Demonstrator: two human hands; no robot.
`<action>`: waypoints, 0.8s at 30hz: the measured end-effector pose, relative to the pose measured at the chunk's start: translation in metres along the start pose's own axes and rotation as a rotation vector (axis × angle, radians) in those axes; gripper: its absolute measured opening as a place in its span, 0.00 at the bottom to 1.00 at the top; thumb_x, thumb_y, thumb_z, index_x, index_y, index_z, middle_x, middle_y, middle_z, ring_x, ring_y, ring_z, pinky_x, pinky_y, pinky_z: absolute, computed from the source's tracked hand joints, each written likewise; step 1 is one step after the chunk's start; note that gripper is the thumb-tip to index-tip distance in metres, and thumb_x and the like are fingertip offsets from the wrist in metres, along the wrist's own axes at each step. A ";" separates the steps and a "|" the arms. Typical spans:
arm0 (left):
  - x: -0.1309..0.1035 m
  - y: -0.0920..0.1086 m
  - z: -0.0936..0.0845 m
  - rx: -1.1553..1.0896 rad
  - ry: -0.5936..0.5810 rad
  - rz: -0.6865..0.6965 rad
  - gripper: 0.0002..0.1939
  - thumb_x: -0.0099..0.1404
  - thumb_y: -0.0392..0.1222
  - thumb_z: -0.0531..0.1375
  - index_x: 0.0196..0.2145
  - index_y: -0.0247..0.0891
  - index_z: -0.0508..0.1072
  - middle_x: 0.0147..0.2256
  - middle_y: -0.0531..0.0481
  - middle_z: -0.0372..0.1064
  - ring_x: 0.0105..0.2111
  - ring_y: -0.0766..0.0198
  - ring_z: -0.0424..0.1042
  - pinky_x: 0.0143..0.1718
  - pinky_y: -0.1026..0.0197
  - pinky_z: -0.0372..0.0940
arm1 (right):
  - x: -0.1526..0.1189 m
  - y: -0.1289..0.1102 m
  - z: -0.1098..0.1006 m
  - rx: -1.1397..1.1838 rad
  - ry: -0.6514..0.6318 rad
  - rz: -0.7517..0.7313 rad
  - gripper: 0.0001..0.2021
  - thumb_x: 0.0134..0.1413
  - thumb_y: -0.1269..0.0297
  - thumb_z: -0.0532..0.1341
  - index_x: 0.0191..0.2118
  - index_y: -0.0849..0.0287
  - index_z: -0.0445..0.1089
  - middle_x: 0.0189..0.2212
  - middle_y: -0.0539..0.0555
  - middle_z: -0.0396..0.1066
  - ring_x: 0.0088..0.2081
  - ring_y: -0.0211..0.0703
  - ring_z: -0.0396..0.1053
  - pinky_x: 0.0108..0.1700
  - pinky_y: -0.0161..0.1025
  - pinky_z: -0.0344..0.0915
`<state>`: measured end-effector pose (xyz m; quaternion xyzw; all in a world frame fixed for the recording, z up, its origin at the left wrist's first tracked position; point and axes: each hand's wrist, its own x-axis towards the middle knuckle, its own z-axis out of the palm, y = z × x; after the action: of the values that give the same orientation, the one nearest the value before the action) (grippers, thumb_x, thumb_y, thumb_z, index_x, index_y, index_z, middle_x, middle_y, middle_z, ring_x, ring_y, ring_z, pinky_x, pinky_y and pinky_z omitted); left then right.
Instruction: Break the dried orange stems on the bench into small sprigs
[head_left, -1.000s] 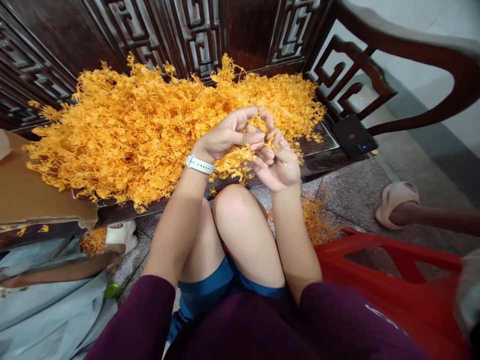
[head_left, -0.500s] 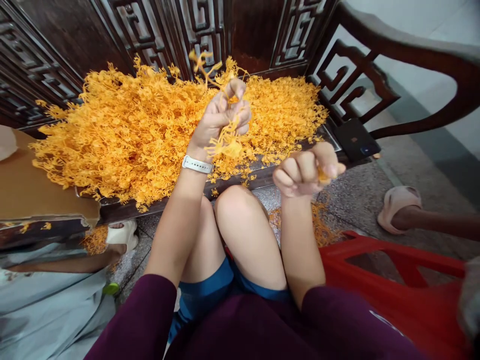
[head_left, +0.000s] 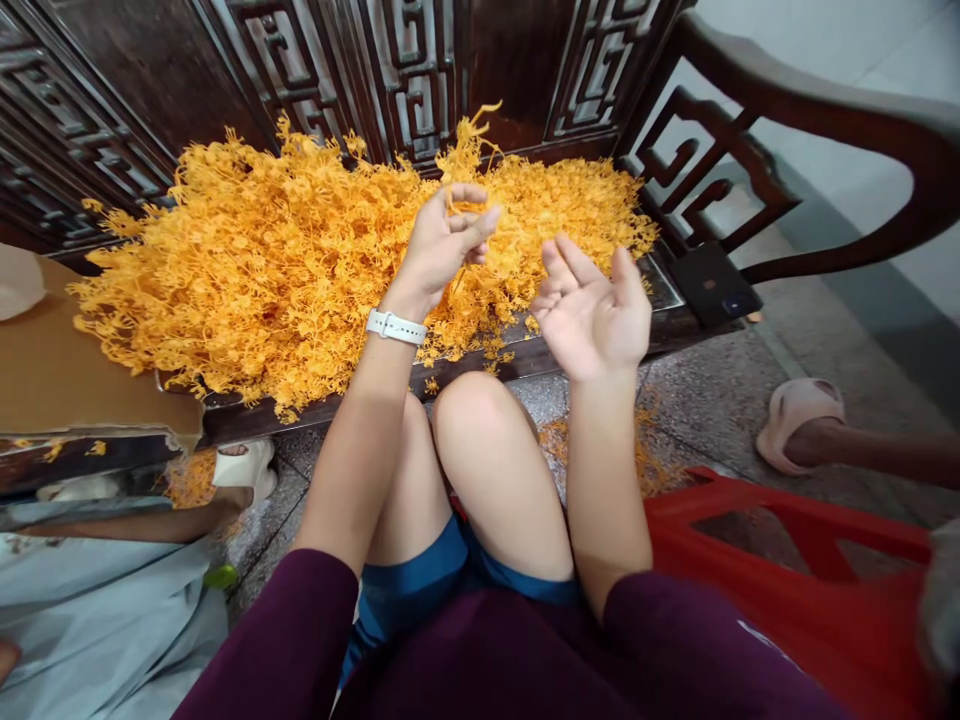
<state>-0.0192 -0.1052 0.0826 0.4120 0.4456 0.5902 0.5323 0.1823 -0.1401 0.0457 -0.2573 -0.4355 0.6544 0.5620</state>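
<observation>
A large heap of orange, thin-branched plastic-looking sprigs (head_left: 262,270) covers the seat of a dark wooden bench. My left hand (head_left: 450,238), with a white watch band (head_left: 396,327) at the wrist, is raised in front of the heap. Its fingers are loosely curled, with a gap between thumb and forefinger; I see no sprig clearly held. Orange behind the fingers blends with the pile. To its right, my right hand (head_left: 596,315) is turned palm up over the bench's front edge, fingers spread and nothing in the palm.
A dark phone (head_left: 714,282) lies at the bench's right end, by the curved armrest (head_left: 832,100). At left stands a cardboard box (head_left: 97,370). A red plastic stool (head_left: 780,560) is at lower right. Other people's feet show on both sides. Orange scraps (head_left: 656,455) litter the floor.
The sprig in my left hand no longer shows there. My right hand has opened from a fist around a small orange piece, turned palm up and risen slightly.
</observation>
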 end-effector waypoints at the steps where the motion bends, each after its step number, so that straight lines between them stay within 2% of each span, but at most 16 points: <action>1: 0.001 0.000 -0.001 -0.015 0.019 -0.011 0.15 0.62 0.33 0.72 0.42 0.48 0.73 0.26 0.58 0.71 0.23 0.70 0.69 0.27 0.65 0.67 | 0.001 0.002 -0.002 0.016 0.042 0.024 0.22 0.64 0.38 0.58 0.45 0.50 0.77 0.41 0.53 0.78 0.31 0.40 0.70 0.32 0.40 0.71; 4: 0.002 0.000 -0.002 -0.069 0.029 -0.014 0.14 0.65 0.33 0.70 0.43 0.47 0.73 0.26 0.58 0.72 0.24 0.71 0.71 0.29 0.66 0.68 | 0.001 0.009 0.000 0.022 0.114 0.074 0.16 0.60 0.44 0.64 0.42 0.51 0.76 0.37 0.51 0.77 0.30 0.38 0.69 0.32 0.37 0.70; 8: -0.001 0.001 0.003 -0.094 -0.050 -0.004 0.12 0.67 0.34 0.69 0.43 0.45 0.72 0.27 0.59 0.71 0.23 0.73 0.71 0.30 0.68 0.69 | -0.002 0.017 0.017 -0.040 0.124 0.066 0.20 0.55 0.43 0.71 0.44 0.51 0.75 0.39 0.52 0.78 0.31 0.38 0.71 0.31 0.36 0.70; 10: -0.005 0.000 0.007 -0.054 -0.115 -0.015 0.12 0.65 0.35 0.71 0.42 0.44 0.72 0.28 0.58 0.71 0.23 0.73 0.71 0.30 0.67 0.69 | -0.002 0.021 0.025 -0.043 0.143 0.029 0.20 0.53 0.43 0.73 0.44 0.50 0.74 0.39 0.51 0.78 0.31 0.37 0.71 0.32 0.36 0.70; 13: -0.009 -0.002 0.012 0.038 -0.208 -0.013 0.14 0.62 0.35 0.74 0.41 0.41 0.74 0.29 0.55 0.72 0.27 0.71 0.73 0.34 0.66 0.71 | 0.000 0.029 0.030 -0.094 0.242 -0.071 0.20 0.53 0.44 0.74 0.42 0.49 0.71 0.36 0.49 0.75 0.31 0.36 0.71 0.33 0.35 0.70; 16: -0.011 -0.007 0.015 0.109 -0.236 0.015 0.17 0.59 0.37 0.76 0.41 0.39 0.74 0.31 0.53 0.73 0.34 0.67 0.78 0.40 0.64 0.72 | 0.003 0.034 0.027 -0.174 0.318 -0.178 0.20 0.55 0.43 0.72 0.44 0.49 0.70 0.38 0.50 0.73 0.33 0.37 0.71 0.35 0.36 0.71; 19: -0.011 -0.010 0.017 0.129 -0.266 0.009 0.21 0.57 0.38 0.78 0.42 0.38 0.74 0.33 0.50 0.77 0.39 0.63 0.80 0.45 0.62 0.72 | 0.004 0.036 0.021 -0.217 0.315 -0.231 0.21 0.58 0.40 0.69 0.46 0.48 0.69 0.40 0.50 0.72 0.35 0.39 0.73 0.36 0.38 0.71; 21: -0.011 -0.011 0.020 0.108 -0.260 0.005 0.22 0.55 0.38 0.78 0.43 0.38 0.74 0.34 0.50 0.78 0.39 0.62 0.81 0.45 0.61 0.72 | 0.004 0.037 0.019 -0.225 0.305 -0.238 0.21 0.59 0.39 0.68 0.46 0.48 0.69 0.41 0.51 0.72 0.36 0.40 0.73 0.37 0.38 0.72; 24: -0.012 -0.010 0.026 0.046 -0.171 0.029 0.24 0.53 0.35 0.79 0.44 0.40 0.75 0.34 0.49 0.79 0.41 0.62 0.82 0.45 0.62 0.72 | 0.003 0.038 0.020 -0.209 0.304 -0.240 0.21 0.57 0.41 0.70 0.45 0.48 0.67 0.40 0.51 0.72 0.37 0.41 0.73 0.37 0.39 0.72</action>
<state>0.0093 -0.1143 0.0793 0.4796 0.4060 0.5500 0.5502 0.1460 -0.1424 0.0231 -0.3561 -0.4388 0.4877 0.6655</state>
